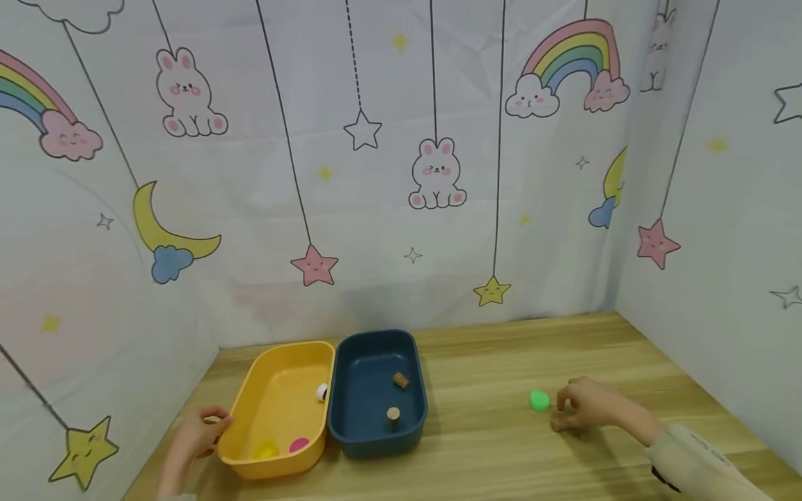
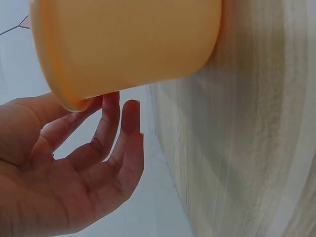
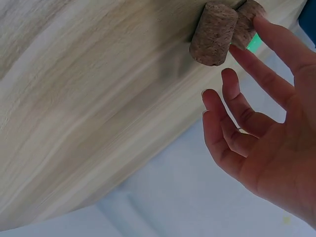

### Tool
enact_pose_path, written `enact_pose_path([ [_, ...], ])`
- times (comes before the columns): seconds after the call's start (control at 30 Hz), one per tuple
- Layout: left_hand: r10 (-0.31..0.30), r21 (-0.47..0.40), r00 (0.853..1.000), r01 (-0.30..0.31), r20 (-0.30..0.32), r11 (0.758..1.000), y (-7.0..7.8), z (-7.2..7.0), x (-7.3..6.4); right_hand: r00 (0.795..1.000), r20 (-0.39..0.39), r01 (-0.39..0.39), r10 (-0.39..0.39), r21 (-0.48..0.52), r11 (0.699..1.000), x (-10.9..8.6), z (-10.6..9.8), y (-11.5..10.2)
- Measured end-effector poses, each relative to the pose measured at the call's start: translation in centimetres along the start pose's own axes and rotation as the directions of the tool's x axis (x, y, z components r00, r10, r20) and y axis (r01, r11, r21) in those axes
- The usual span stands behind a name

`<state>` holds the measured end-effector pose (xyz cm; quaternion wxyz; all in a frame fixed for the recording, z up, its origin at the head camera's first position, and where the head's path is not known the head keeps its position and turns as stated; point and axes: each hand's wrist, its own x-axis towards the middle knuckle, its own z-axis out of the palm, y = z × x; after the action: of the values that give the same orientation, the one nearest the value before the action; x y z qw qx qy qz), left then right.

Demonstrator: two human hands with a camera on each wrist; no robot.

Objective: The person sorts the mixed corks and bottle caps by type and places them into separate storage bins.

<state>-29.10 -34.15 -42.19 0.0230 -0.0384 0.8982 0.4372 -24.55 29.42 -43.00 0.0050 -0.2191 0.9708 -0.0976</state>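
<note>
My left hand grips the front left part of the yellow bin, fingers at its rim and outer wall. In the left wrist view, the bin wall stands over the fingers. Over on the right, my right hand pinches a cork between thumb and index finger, close over the table, its other fingers loosely bent. A second cork lies right beside the pinched one. A green bottle cap lies just left of the right hand.
A dark blue bin stands against the yellow one, with a lying cork and an upright cork inside. The yellow bin contains white, yellow and pink caps. Printed cloth walls surround the wooden table.
</note>
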Motion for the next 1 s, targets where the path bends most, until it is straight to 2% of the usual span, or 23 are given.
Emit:
enact_pose_path([
  [0.13, -0.002, -0.001, 1.000, 0.002, 0.000, 1.000, 0.24, 0.05, -0.03, 0.998, -0.047, 0.037, -0.038, -0.020, 0.999, -0.02, 0.27, -0.11],
  [0.27, -0.015, 0.009, 1.000, 0.015, 0.004, 1.000, 0.13, 0.14, 0.00, 0.997, -0.047, 0.052, -0.053, -0.028, 0.998, -0.09, 0.45, -0.23],
  [0.7, -0.015, 0.031, 1.000, 0.015, 0.004, 0.999, 0.22, 0.19, 0.18, 0.995, -0.080, 0.061, -0.064, -0.045, 0.997, -0.27, 0.89, -0.15],
  [1.0, -0.011, 0.028, 1.000, 0.011, 0.003, 1.000, 0.31, -0.02, 0.07, 0.996, -0.083, 0.033, -0.036, -0.042, 0.999, -0.18, -0.05, -0.75],
])
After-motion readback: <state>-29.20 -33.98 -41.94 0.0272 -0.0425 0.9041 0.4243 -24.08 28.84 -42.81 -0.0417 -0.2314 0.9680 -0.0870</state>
